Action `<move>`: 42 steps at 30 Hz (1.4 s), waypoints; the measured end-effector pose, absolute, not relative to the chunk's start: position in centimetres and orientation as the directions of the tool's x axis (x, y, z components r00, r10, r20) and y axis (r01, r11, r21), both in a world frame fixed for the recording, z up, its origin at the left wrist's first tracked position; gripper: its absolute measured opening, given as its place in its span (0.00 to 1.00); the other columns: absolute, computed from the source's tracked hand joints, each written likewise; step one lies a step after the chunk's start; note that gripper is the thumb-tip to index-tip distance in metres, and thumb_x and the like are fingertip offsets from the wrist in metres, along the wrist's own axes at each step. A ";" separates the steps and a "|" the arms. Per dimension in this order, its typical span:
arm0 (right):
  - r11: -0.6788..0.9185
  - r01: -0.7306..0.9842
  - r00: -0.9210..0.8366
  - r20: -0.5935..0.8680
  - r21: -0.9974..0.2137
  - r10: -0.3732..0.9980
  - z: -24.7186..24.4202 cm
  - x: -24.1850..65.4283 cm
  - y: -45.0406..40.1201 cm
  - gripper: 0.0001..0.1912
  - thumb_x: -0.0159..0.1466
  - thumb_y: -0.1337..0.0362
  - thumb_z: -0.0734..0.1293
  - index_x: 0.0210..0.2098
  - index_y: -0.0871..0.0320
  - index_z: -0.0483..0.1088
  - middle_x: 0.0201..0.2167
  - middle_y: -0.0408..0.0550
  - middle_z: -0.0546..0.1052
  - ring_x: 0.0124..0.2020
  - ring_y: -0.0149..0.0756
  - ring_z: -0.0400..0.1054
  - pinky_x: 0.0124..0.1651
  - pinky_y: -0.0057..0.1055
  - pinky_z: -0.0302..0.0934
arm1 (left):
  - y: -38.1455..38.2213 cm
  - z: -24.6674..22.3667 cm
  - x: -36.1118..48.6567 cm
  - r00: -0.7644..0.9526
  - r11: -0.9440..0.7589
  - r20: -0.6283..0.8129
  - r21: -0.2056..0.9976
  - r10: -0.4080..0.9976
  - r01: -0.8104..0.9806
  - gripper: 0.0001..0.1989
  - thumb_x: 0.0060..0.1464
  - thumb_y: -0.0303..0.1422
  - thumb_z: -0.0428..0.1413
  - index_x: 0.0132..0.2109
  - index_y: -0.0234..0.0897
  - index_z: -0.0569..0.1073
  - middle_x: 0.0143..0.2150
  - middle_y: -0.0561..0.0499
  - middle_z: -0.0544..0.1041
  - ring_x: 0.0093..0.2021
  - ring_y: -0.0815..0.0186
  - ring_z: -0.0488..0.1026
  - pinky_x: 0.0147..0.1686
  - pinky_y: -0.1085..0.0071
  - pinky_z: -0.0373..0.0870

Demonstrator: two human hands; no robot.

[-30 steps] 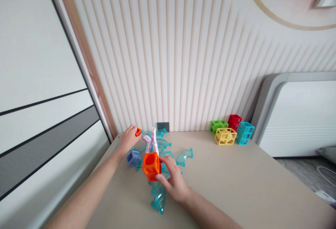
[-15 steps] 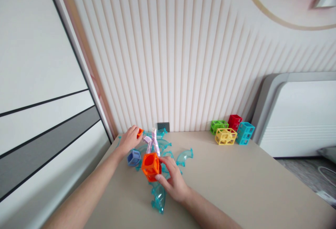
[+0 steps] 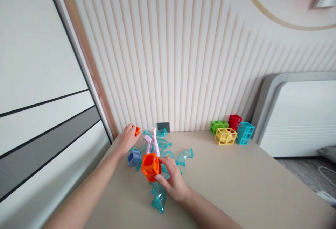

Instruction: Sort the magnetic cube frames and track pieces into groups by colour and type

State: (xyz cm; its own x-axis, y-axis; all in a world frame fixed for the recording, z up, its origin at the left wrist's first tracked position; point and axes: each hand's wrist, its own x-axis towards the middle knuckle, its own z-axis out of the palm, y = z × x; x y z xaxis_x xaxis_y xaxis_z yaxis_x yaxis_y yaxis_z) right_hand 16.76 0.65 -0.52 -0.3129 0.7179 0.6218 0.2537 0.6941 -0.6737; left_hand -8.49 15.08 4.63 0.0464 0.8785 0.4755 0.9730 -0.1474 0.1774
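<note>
My right hand point(image 3: 173, 181) holds an orange openwork cube block point(image 3: 150, 166) by its right side, thumb below and fingers above. At the back left, my left hand point(image 3: 128, 138) is closed on a second orange block point(image 3: 137, 130), partly hidden behind the fingers. A blue cube block point(image 3: 134, 158) lies between my hands. Just behind the held cube, pale lilac patterned pieces point(image 3: 154, 141) stick up. Clear teal curved tube pieces point(image 3: 159, 198) lie scattered around and under these things, some covered by my hands.
On the right of the table point(image 3: 210, 187) stand a green block point(image 3: 218, 126), a yellow block point(image 3: 226, 136), a red block point(image 3: 234, 121) and a teal block point(image 3: 245, 133). A curved teal tube point(image 3: 185, 156) lies mid-table. Behind is a ribbed wall with a dark socket point(image 3: 163, 127).
My left hand has shifted slightly left and up with its orange block, uncovering a bit of teal tubing. My right hand with the orange cube has barely moved.
</note>
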 end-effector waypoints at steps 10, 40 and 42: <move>0.675 0.172 -0.182 0.650 -0.718 0.738 -0.7 16.4 0.8 0.20 0.69 0.55 0.64 0.58 0.53 0.66 0.47 0.52 0.76 0.47 0.43 0.72 0.52 0.39 0.67 | 13.4 6.1 -6.9 -0.153 -0.309 0.607 0.586 0.779 0.749 0.07 0.60 0.38 0.53 0.40 0.40 0.67 0.48 0.43 0.71 0.51 0.55 0.72 0.55 0.60 0.69; 0.351 -0.240 0.338 0.260 -0.905 0.904 -0.6 16.2 3.3 0.23 0.63 0.45 0.69 0.47 0.57 0.72 0.44 0.52 0.80 0.44 0.43 0.75 0.46 0.39 0.70 | 1.8 1.4 -1.0 0.138 0.006 0.102 0.782 0.985 -0.623 0.21 0.50 0.41 0.68 0.52 0.47 0.78 0.53 0.47 0.81 0.53 0.54 0.79 0.50 0.62 0.77; 0.337 -0.259 0.340 0.241 -0.905 0.909 -0.6 16.3 3.5 0.24 0.63 0.45 0.69 0.47 0.57 0.72 0.44 0.52 0.80 0.43 0.43 0.75 0.46 0.38 0.70 | 1.7 1.5 -0.8 0.192 0.061 0.079 0.773 0.978 -0.632 0.18 0.51 0.41 0.68 0.49 0.45 0.80 0.53 0.46 0.81 0.51 0.54 0.80 0.47 0.63 0.78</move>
State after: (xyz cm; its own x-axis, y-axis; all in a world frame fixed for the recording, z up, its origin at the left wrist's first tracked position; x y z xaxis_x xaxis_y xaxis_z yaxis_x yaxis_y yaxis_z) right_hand 16.30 3.46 -0.60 0.3400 0.9090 0.2412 -0.2592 0.3371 -0.9051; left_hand -0.84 1.67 1.51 0.1918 0.9782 0.0793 -0.6317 0.0612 0.7728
